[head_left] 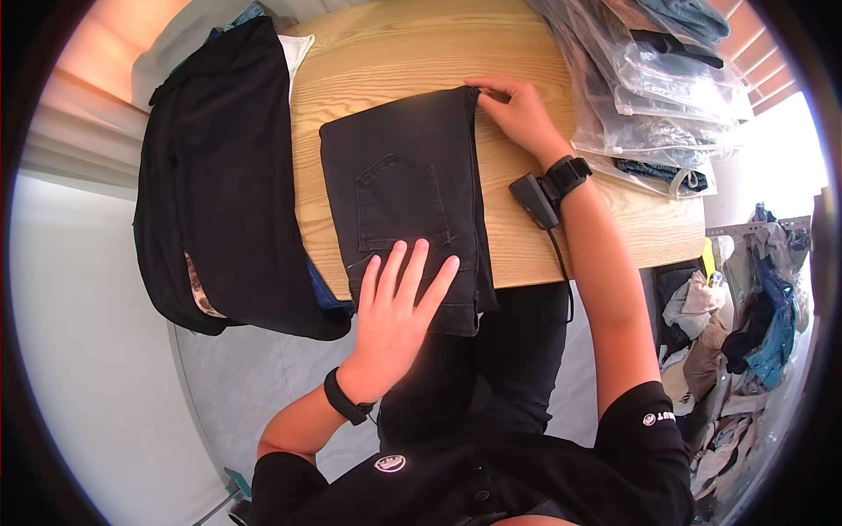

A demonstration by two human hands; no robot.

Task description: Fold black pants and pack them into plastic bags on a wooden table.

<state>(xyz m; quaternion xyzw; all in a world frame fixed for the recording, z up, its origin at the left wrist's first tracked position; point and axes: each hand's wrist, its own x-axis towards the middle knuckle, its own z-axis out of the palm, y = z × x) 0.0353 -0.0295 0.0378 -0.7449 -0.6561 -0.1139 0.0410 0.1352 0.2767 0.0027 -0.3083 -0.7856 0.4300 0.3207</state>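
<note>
A folded pair of black jeans (401, 175) lies on the wooden table, back pocket facing up. Its near end hangs a little over the table's front edge. My left hand (392, 302) rests flat on this near end, fingers spread. At the far right corner of the jeans, my right hand (517, 110) pinches the folded edge between thumb and fingers. The other fingers of that hand are partly hidden.
A pile of black clothing (232, 175) on the left droops over the front edge of the table (421, 44). Clear plastic bags of folded garments (653, 105) are stacked at the far right. Below them on the right stands a rack of bagged clothes (745, 324).
</note>
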